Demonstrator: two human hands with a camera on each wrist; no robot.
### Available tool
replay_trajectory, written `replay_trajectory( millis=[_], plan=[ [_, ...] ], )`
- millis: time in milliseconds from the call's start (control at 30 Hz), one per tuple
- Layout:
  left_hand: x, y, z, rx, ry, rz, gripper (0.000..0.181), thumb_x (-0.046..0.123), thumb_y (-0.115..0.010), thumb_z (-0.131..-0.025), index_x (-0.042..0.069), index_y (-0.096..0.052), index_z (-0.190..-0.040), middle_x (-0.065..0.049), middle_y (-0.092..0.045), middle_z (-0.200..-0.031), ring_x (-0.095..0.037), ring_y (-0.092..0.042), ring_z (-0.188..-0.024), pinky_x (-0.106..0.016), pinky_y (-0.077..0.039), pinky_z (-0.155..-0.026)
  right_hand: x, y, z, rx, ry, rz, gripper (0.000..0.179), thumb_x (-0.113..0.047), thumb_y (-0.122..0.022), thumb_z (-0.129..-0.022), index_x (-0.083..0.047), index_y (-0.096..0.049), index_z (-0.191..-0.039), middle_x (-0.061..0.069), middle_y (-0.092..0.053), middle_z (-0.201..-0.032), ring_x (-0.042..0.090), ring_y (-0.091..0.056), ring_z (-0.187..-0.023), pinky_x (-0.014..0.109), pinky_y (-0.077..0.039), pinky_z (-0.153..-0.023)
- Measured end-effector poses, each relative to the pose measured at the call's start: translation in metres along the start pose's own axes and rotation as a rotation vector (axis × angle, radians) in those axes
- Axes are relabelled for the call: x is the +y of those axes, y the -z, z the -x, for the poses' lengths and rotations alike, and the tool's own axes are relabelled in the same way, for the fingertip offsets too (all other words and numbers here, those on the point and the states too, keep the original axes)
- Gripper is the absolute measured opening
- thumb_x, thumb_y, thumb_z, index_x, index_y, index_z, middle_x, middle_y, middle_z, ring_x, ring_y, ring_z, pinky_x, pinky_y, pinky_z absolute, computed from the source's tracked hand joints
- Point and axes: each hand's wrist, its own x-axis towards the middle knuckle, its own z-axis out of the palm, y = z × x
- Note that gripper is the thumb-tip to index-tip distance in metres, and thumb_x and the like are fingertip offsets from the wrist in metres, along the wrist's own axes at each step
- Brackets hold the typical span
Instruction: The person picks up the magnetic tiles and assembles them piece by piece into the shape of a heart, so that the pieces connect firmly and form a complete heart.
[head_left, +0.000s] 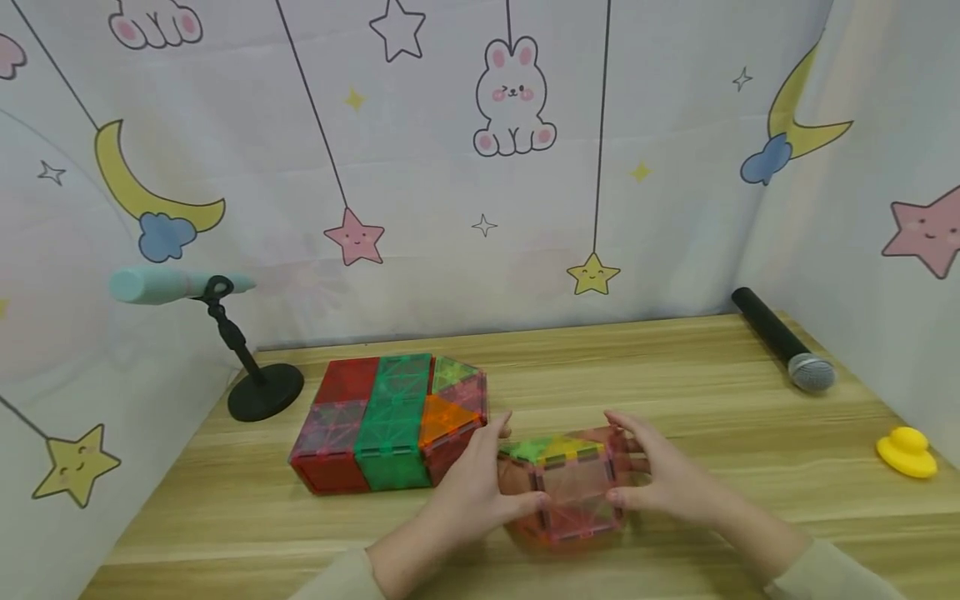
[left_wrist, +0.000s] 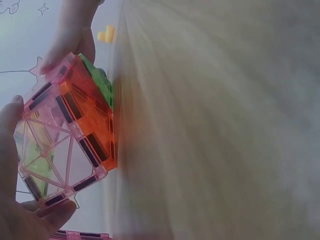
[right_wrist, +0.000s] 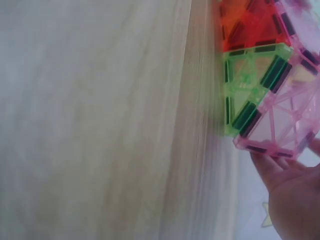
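Observation:
Between my two hands is a small block of see-through magnetic tiles [head_left: 576,492], pink on its near side with green and yellow triangles on top. My left hand [head_left: 480,479] grips its left side, thumb at the front corner and fingers behind. On the opposite side my right hand [head_left: 656,475] holds it with thumb in front and fingers spread toward the back. In the left wrist view, orange and green tiles [left_wrist: 102,90] show on the block's underside, close over the table. A larger build of magnetic tiles [head_left: 393,425], red, green, purple and orange, sits just beyond my left hand.
At the back left a mint-coloured microphone [head_left: 161,285] rests in a black stand [head_left: 258,392]. A black microphone [head_left: 780,337] lies at the back right, and a yellow rubber duck [head_left: 906,452] is near the right edge of the wooden table [head_left: 712,367]. A patterned curtain [head_left: 435,167] hangs behind.

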Motion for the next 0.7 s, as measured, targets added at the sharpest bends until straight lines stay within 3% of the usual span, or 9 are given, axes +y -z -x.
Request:
replay_trajectory(
  millis=[100,300,533,700],
  plan=[
    [0.002,-0.001,0.000,0.023,0.007,0.006,0.102,0.059,-0.068,-0.076,0.013,-0.013,-0.150,-0.011,-0.041,-0.133,-0.026,-0.049,-0.115,-0.047,-0.044,-0.089,-0.002,-0.001,0.001,0.024,-0.006,0.004,0.090,-0.023,-0.077,-0.078,0.003,-0.022,-0.144,0.025,-0.038,-0.133,0.041,-0.044,-0.116,0.040,-0.045,-0.090],
    [0.002,-0.002,0.002,0.086,-0.064,0.003,0.106,0.045,-0.076,-0.075,0.011,-0.009,-0.150,-0.010,-0.044,-0.131,-0.025,-0.043,-0.119,-0.049,-0.040,-0.094,-0.005,-0.004,0.002,0.066,0.054,0.059,0.088,-0.025,-0.079,-0.075,0.000,-0.028,-0.143,0.020,-0.039,-0.132,0.034,-0.047,-0.115,0.037,-0.046,-0.090],
    [0.000,-0.002,0.006,0.109,-0.133,-0.034,0.111,0.042,-0.079,-0.072,0.016,-0.005,-0.151,-0.009,-0.045,-0.129,-0.025,-0.041,-0.119,-0.048,-0.039,-0.095,-0.001,-0.008,0.001,0.106,0.189,0.136,0.088,-0.022,-0.081,-0.074,-0.004,-0.030,-0.143,0.017,-0.037,-0.131,0.011,-0.043,-0.116,0.029,-0.045,-0.092],
    [-0.003,0.002,0.013,0.097,-0.168,-0.094,0.115,0.040,-0.081,-0.070,0.024,-0.002,-0.151,-0.010,-0.041,-0.129,-0.021,-0.040,-0.115,-0.044,-0.042,-0.092,0.000,-0.015,0.000,0.092,0.298,0.194,0.089,-0.025,-0.081,-0.073,-0.005,-0.030,-0.143,0.012,-0.033,-0.133,0.011,-0.039,-0.120,0.021,-0.041,-0.094]
  ],
)
